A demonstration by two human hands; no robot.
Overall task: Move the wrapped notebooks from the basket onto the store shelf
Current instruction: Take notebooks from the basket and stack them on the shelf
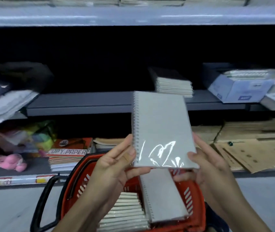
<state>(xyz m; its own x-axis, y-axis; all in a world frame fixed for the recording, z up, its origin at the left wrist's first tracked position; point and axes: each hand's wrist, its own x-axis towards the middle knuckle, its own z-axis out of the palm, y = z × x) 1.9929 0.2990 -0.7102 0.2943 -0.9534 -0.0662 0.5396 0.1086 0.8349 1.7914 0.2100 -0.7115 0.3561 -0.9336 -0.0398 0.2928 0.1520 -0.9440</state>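
Above the basket (76, 186), both hands' fingers (123, 148) gripping 1 wrapped notebook (162, 131).

A stationery shop: metal shelves (100, 104) stocked with notebook stacks (173, 86), copy paper reams (68, 152), price tags (1, 181), a red shopping basket (76, 186).

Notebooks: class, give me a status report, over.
Both hands, left hand and right hand, grip one wrapped notebook. More in basket. Shelf path open.
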